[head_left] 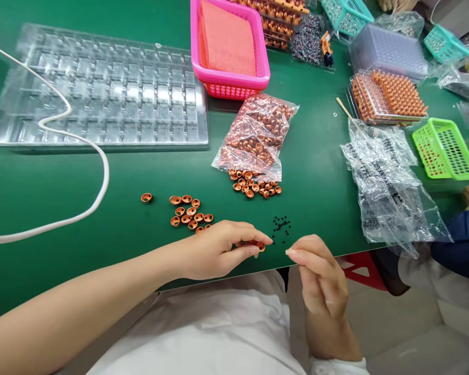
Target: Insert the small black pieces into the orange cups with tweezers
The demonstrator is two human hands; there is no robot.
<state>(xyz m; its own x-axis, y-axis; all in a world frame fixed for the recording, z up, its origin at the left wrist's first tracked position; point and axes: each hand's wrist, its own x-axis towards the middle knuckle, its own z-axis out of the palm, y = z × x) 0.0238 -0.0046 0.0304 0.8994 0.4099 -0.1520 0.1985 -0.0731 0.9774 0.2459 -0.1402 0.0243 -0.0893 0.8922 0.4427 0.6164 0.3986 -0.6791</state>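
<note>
My left hand [226, 247] is closed around a small orange cup-shaped part [261, 246], which shows at its fingertips near the table's front edge. To its right my right hand [321, 273] is raised, thumb and forefinger pinched together; whatever may be between them is too small to make out. Several tiny black pieces [281, 225] lie scattered on the green mat just beyond both hands. A loose group of orange cup-shaped parts [191, 211] sits behind my left wrist. More of them [250, 185] spill from the mouth of a clear plastic bag [258, 135] full of the same parts.
Clear blister trays [101, 88] are stacked at the left, with a white cable [97, 151] crossing them. A pink basket [230, 47] holds orange sheets. At the right lie plastic bags [391, 182] and a green basket [445, 148]; a co-worker's blue sleeve [463, 245] shows there.
</note>
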